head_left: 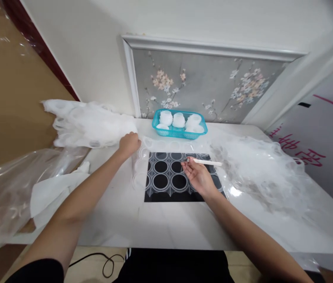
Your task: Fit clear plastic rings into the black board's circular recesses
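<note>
The right hand (197, 177) grasps a thin white stick (206, 162) in its fingers over the black mat (172, 184). At nine o'clock, the left hand (129, 143) is clenched on the clear plastic sheet (92, 124). A blue basket (180, 131) sits at twelve o'clock on the table (154, 224).

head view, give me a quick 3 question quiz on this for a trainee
1. True or false: the right hand holds a thin white stick over the black panel.
2. What does the left hand grip? A) the turquoise basket B) the clear sheet of rings C) a cable
3. Fill in: the basket sits at the table's far edge, against the ___ panel.

Key
1. True.
2. B; its fist closes on the sheet's edge beside the white pile.
3. Floral.
</note>
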A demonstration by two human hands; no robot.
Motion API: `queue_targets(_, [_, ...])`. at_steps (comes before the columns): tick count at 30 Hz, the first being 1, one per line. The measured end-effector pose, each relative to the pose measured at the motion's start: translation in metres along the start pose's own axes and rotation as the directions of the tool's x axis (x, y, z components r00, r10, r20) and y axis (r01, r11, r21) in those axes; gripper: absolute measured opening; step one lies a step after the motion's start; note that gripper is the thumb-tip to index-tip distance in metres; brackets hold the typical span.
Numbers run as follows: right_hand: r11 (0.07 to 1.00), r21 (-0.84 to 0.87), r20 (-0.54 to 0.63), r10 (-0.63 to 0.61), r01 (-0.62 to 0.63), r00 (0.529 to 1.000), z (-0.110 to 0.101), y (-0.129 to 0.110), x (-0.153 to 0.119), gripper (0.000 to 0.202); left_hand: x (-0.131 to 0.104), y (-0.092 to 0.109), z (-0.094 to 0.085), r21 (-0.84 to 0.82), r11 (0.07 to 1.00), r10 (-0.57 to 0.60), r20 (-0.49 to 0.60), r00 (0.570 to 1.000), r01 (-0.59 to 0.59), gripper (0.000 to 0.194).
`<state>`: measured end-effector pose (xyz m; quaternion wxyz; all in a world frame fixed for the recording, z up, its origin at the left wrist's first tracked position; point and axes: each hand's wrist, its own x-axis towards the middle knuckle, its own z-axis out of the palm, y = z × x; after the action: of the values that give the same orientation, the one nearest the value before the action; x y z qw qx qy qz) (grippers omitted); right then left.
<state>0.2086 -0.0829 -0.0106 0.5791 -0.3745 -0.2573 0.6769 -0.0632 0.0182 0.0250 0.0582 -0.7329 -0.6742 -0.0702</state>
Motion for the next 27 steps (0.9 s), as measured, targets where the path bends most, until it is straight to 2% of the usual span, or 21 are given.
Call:
queue_targets(2, [0.997,0.056,0.007,0.045,-0.045,0.999,0.003,-0.002,0.004,0.02,-0.009,-0.002,-0.007,-0.02,1.0,-0.012,-0.071,0.997,0.011,0.033])
queue_targets(5, [0.989,0.085,0.054,0.12,-0.125,0.991,0.01,-0.003,0.01,0.019,-0.034,0.011,-0.012,-0.058,0.994,0.084,-0.119,0.989,-0.091,0.038])
queue_targets(7, [0.992,-0.031,0.092,0.124,-0.121,0.988,0.013,-0.001,0.012,0.022,-0.058,0.023,-0.008,-0.084,0.977,0.191,-0.084,0.978,-0.198,0.034])
queue_targets(9, [0.96,-0.277,0.128,0.075,-0.037,0.989,0.016,0.005,0.013,0.028,-0.086,0.035,-0.001,-0.103,0.939,0.327,-0.022,0.945,-0.327,0.029])
queue_targets(12, [0.759,-0.623,0.258,-0.031,0.191,0.966,0.019,0.017,0.014,0.032,-0.125,0.045,0.013,-0.064,0.84,0.541,0.011,0.841,-0.539,0.03])
queue_targets(14, [0.605,-0.728,0.353,-0.071,0.321,0.933,0.02,0.024,0.016,0.032,-0.142,0.048,0.02,-0.024,0.805,0.593,-0.03,0.805,-0.593,0.034])
queue_targets(16, [0.497,-0.778,0.403,-0.073,0.384,0.912,0.021,0.029,0.017,0.032,-0.149,0.048,0.024,0.007,0.801,0.597,-0.067,0.799,-0.598,0.038])
queue_targets(18, [0.44,-0.799,0.426,-0.066,0.41,0.902,0.022,0.032,0.018,0.032,-0.149,0.047,0.025,0.014,0.806,0.591,-0.066,0.804,-0.591,0.041])
queue_targets(23, [0.43,-0.814,0.408,-0.053,0.39,0.911,0.021,0.038,0.022,0.029,-0.144,0.043,0.025,-0.062,0.827,0.559,-0.017,0.829,-0.559,0.045])
queue_targets(27, [0.413,-0.816,0.415,-0.069,0.405,0.907,0.02,0.041,0.022,0.028,-0.145,0.041,0.027,-0.094,0.819,0.567,-0.024,0.823,-0.567,0.046])
